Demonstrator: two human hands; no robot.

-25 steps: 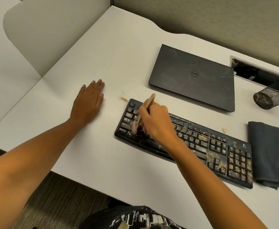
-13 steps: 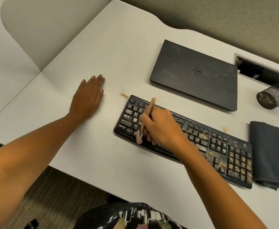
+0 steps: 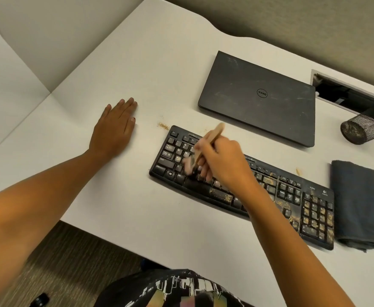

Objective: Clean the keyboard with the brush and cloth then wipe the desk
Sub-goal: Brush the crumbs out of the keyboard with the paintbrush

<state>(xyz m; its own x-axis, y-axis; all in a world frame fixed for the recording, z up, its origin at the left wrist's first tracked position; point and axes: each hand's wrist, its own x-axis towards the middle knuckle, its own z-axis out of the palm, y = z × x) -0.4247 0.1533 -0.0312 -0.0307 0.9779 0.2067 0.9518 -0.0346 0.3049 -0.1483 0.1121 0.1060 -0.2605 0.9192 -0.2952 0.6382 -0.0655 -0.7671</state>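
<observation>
A black keyboard [image 3: 292, 196] lies on the white desk [image 3: 137, 63], with tan crumbs on its right half and number pad. My right hand [image 3: 223, 160] grips a wooden-handled brush [image 3: 214, 135]; its pale bristles, blurred, touch the keys in the left-middle part of the keyboard. My left hand [image 3: 115, 129] rests flat on the desk, left of the keyboard, fingers straight. A folded dark grey cloth [image 3: 359, 204] lies just right of the keyboard.
A closed black laptop [image 3: 259, 98] lies behind the keyboard. A black mesh cup [image 3: 361, 131] lies on its side at the far right, by a cable slot [image 3: 345, 94]. Small crumb piles [image 3: 163, 125] sit on the desk near the keyboard's top-left corner.
The brush bristles moved from the keyboard's front edge back up onto the left-middle keys. My left hand stays flat in place.
</observation>
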